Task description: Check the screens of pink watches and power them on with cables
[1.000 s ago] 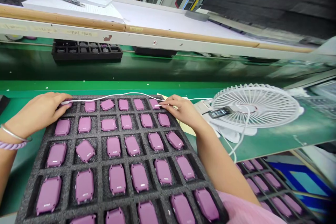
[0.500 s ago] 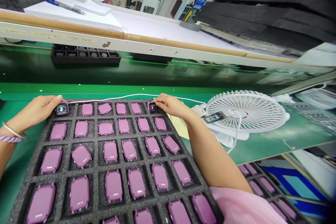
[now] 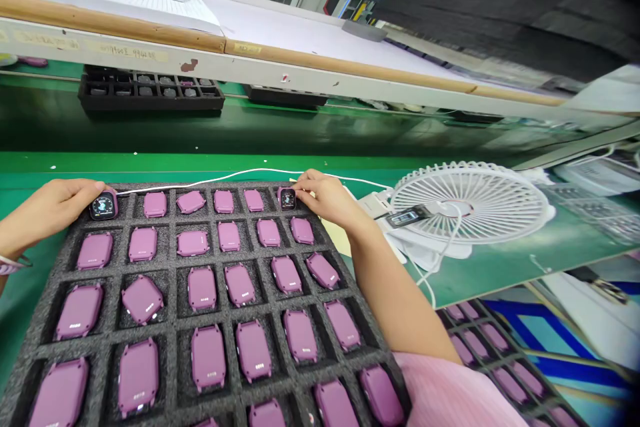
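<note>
A dark grey foam tray (image 3: 173,307) with purple watch cases (image 3: 209,355) in its compartments fills the lower left. In its far left corner a smartwatch (image 3: 103,205) with a lit dial faces me, and the closed fingers of my left hand (image 3: 65,208) grip its outer edge. At the far right corner my right hand (image 3: 327,199) has its fingers bent against a second lit smartwatch (image 3: 288,198). Most other cases lie with their backs up, a few turned askew. Some fingertips are hidden behind the watches.
A white fan (image 3: 470,203) lies at the right, with a small black device (image 3: 409,217) on it. A white cable (image 3: 250,173) runs behind the tray. Another tray of purple cases (image 3: 500,357) sits lower right. A shelf (image 3: 300,73) spans the back, above a black parts tray (image 3: 150,101).
The view has shifted slightly, so the tray and my left hand appear further left. Both hands stay at the same two watches, and the right watch's dial shows more clearly.
</note>
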Demonstrator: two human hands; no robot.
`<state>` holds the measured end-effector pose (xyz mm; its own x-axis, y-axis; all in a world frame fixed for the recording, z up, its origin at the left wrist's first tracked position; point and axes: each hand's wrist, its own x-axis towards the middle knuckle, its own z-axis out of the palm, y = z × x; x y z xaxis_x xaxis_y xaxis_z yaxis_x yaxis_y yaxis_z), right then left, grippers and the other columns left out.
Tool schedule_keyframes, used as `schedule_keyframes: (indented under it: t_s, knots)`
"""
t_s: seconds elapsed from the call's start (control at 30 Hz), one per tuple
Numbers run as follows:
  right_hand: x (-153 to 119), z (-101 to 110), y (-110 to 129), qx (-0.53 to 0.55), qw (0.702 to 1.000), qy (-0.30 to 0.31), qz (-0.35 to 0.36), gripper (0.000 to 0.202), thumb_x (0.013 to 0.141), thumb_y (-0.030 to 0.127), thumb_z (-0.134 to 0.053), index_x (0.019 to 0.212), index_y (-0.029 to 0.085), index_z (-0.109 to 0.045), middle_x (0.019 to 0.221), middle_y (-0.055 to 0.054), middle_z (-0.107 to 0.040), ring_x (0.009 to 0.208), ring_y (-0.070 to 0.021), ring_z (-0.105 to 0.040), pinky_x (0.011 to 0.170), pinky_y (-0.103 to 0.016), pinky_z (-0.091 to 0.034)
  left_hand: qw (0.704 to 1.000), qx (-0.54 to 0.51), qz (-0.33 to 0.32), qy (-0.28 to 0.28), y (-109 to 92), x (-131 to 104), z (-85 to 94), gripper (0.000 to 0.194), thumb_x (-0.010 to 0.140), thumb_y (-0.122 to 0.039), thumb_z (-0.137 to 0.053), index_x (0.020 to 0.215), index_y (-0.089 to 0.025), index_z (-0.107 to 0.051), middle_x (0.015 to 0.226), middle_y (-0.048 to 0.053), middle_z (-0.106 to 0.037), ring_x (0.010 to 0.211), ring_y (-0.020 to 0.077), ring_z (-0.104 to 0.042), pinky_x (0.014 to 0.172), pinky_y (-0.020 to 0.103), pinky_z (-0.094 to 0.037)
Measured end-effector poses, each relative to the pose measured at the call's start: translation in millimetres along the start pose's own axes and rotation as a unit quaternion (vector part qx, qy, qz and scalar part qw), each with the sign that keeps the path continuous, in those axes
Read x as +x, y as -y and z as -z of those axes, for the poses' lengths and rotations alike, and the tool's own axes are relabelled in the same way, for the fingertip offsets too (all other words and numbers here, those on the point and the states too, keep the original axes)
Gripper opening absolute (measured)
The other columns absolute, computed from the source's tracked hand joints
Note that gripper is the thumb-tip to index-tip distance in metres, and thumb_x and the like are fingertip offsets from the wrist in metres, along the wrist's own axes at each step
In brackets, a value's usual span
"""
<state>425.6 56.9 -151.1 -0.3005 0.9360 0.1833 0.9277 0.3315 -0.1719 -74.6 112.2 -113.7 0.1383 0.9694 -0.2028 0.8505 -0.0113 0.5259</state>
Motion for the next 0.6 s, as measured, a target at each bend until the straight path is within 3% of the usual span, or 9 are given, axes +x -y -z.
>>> schedule_keyframes:
  t_s: [0.17,0.23,0.33,0.43,0.6]
  knots:
    - [-1.0,-1.3,9.7,-0.033,0.99,-0.122,-0.067,0.022,0.095,0.024,-0.059,0.094,0.018,-0.08,0.1,-0.011,-0.071,0.09,-0.0283,-0.068,0.079,-0.039,-0.051,1.0,0.003,-0.007,0.002,0.4,-0.4,-0.5,0.093,0.062,-0.089,-0.036,0.105,-0.017,-0.076,0.123,0.008,-0.076,0.123,0.0386,-0.065,0.113,0.045,-0.049]
    - [-0.6,-2.4,22.1,0.018,0.987,-0.15,-0.046,0.022,0.098,0.028,-0.059,0.097,0.019,-0.08,0.098,-0.01,-0.071,0.087,-0.0267,-0.068,0.08,-0.038,-0.052,1.0,0.003,-0.011,0.002,0.5,0.1,-1.2,0.09,0.063,-0.089,-0.037,0.101,-0.017,-0.076,0.122,0.009,-0.076,0.12,0.0386,-0.066,0.111,0.045,-0.05]
    - [0.7,-7.0,42.8,0.092,0.99,-0.097,0.047,0.025,0.103,0.03,-0.056,0.101,0.021,-0.079,0.095,-0.008,-0.073,0.091,-0.0255,-0.069,0.083,-0.037,-0.051,1.0,0.007,-0.017,0.006,0.2,-0.3,-2.3,0.087,0.065,-0.086,-0.036,0.098,-0.016,-0.074,0.122,0.011,-0.076,0.118,0.0381,-0.066,0.111,0.045,-0.05]
    - [0.3,-10.4,55.8,0.075,0.99,-0.046,0.113,0.029,0.105,0.029,-0.051,0.101,0.021,-0.078,0.096,-0.008,-0.074,0.091,-0.0259,-0.069,0.082,-0.039,-0.047,0.999,0.016,-0.044,0.01,0.4,-2.0,-3.3,0.08,0.073,-0.079,-0.034,0.101,-0.016,-0.074,0.121,0.01,-0.076,0.117,0.0356,-0.066,0.109,0.042,-0.049]
    - [2.8,-8.9,52.4,0.096,0.991,-0.051,0.084,0.03,0.106,0.036,-0.048,0.1,0.02,-0.074,0.096,-0.01,-0.073,0.089,-0.0264,-0.069,0.08,-0.038,-0.051,0.994,0.055,-0.096,-0.009,6.0,-0.2,-6.3,0.062,0.084,-0.068,-0.029,0.079,-0.019,-0.065,0.092,0.011,-0.075,0.093,0.0304,-0.068,0.089,0.039,-0.052]
